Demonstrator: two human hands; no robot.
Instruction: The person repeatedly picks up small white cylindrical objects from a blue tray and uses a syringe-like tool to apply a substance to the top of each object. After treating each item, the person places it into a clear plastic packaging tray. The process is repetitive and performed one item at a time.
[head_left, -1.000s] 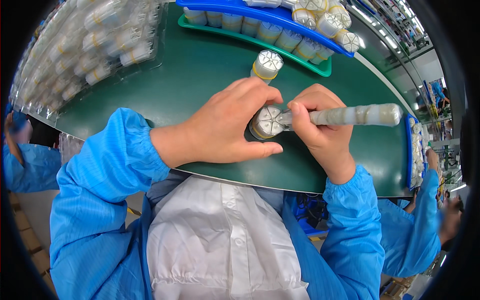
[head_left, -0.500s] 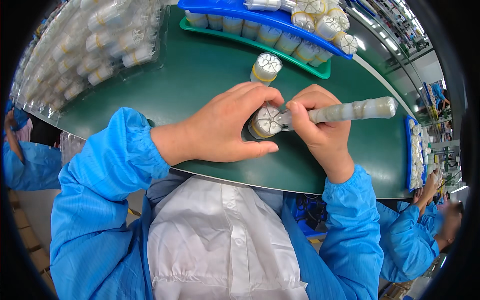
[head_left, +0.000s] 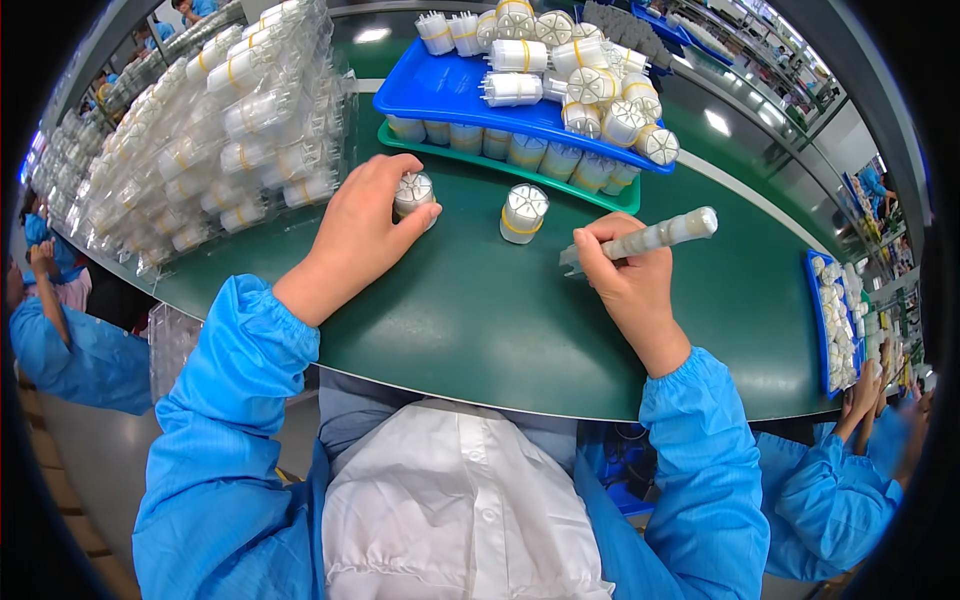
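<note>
Green tabletop (head_left: 480, 320) curved across the scene, crowded at its far side. A blue tray (head_left: 450, 95) heaped with white cylindrical parts sat on a green tray (head_left: 628, 203) at far centre, and stacked clear blister trays (head_left: 210, 130) filled with more such parts stood far left. Another blue tray (head_left: 822, 300) lay at the right edge, near a co-worker's blue sleeve (head_left: 830, 500).

The left hand (head_left: 365, 225) reached far-left, fingers curled closed around a small white cylinder (head_left: 413, 190) standing on the table. A second white cylinder with a yellow band (head_left: 523, 213) stood just right of it, untouched. The right hand (head_left: 625, 285) gripped a pale pen-like tool (head_left: 650, 238), its tip angled down-left toward the table. Both forearms wore blue sleeves.
</note>
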